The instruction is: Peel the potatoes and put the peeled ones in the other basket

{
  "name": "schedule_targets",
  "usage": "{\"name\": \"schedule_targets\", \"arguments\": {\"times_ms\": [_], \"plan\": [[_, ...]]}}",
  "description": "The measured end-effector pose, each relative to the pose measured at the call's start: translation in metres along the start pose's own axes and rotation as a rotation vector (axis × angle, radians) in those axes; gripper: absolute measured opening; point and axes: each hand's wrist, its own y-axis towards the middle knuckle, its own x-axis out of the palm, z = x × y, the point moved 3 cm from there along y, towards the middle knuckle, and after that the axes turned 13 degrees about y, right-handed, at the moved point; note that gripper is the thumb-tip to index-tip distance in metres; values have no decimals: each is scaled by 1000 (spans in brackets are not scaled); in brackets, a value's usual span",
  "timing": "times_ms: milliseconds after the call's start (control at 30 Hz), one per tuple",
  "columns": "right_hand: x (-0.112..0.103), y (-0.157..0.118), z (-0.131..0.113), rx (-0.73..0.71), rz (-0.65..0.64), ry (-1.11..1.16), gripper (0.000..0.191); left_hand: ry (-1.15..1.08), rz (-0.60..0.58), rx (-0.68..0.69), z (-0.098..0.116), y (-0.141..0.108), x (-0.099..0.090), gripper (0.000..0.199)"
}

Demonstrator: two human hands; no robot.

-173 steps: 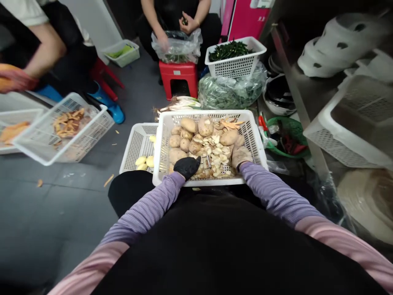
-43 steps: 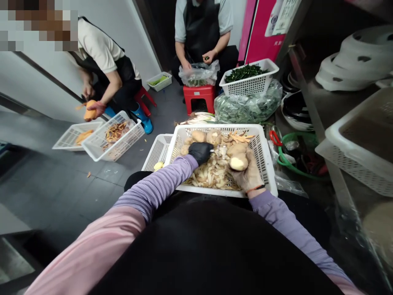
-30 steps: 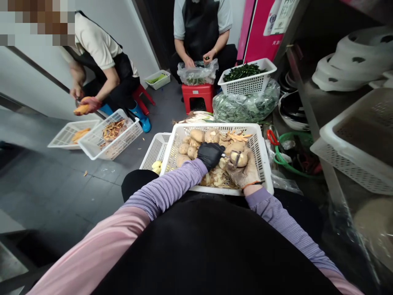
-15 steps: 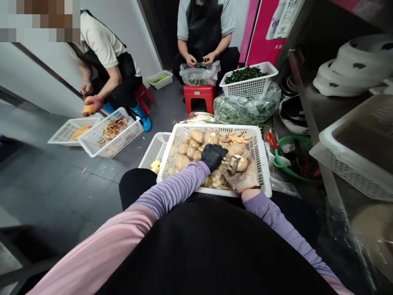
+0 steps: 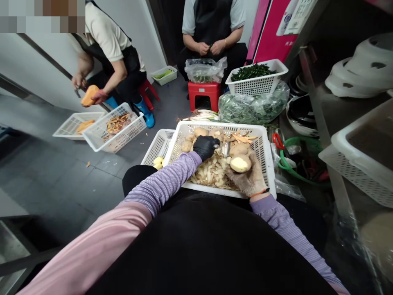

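My left hand [image 5: 205, 147], in a black glove, is closed around the handle of a peeler [image 5: 225, 149], whose metal head points right. In a soiled pale work glove, my right hand [image 5: 250, 177] holds a partly peeled potato [image 5: 240, 163] with a bare yellow patch facing up. The peeler's head is just left of this potato, apart from it. Both hands are over a white plastic basket [image 5: 269, 164] at my lap. Inside it, unpeeled potatoes [image 5: 201, 132] lie toward the back and potato peelings [image 5: 211, 170] pile up at the front.
Left of my basket, a second white basket [image 5: 153, 147] holds peeled potatoes [image 5: 158, 162]. Scallions [image 5: 202, 115] and a bag of greens [image 5: 251, 107] lie beyond. Two co-workers sit ahead, one holding an orange vegetable [image 5: 90, 96]. Metal shelving [image 5: 325, 114] stands at right.
My left hand has drawn the peeler left, off the potato. The potato in my right hand now shows its peeled patch upward. The view has shifted slightly.
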Motion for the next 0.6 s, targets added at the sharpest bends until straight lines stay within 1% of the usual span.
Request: {"name": "schedule_targets", "arguments": {"times_ms": [100, 167, 233, 367, 500, 567, 600], "plan": [[1, 1, 2, 48, -93, -11, 28, 16, 72, 171, 13, -3, -12, 33], [0, 2, 2, 74, -136, 6, 32, 37, 73, 216, 16, -5, -15, 33], [-3, 5, 1, 83, -134, 13, 33, 71, 55, 241, 16, -6, -16, 32], [-12, 10, 0, 97, -15, -37, 28, 153, 40, 313, 20, -9, -14, 33], [-18, 11, 5, 125, 101, -158, 26, 187, 64, 397, 28, -5, -8, 33], [-21, 10, 7, 139, 167, -246, 26, 193, 46, 377, 22, 1, -2, 32], [-24, 10, 7, 148, 190, -297, 25, 200, 17, 331, 16, 5, 0, 31]]}}
